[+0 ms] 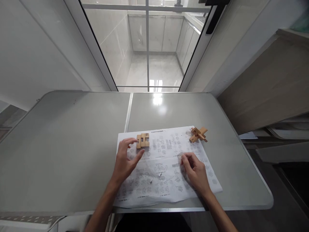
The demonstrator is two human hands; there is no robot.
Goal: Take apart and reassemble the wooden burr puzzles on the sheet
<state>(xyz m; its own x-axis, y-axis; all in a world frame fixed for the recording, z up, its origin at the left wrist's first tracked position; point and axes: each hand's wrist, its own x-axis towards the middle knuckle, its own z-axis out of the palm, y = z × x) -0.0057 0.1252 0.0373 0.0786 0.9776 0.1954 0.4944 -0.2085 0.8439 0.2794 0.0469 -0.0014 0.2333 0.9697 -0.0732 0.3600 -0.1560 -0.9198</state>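
Observation:
Several notched wooden puzzle pieces [143, 141] stand side by side on the printed sheet [166, 188], at its upper left. My left hand [125, 161] is just beside them, thumb and fingers spread apart, index fingertip close to their left edge. Whether that fingertip touches the wood I cannot tell. On the right half of the sheet rests my right hand [194, 169], its fingers loosely curled and the thumb against the index finger, with nothing visible between them. Beyond it, a cluster of crossed wooden pieces [198, 134] with numbers on them lies over the sheet's upper right corner.
The grey folding table [72, 154] has a metal seam [129, 111] running across it. Behind it is a glass door [156, 64] with a black handle [213, 19]. Wooden shelving [267, 77] stands at the right.

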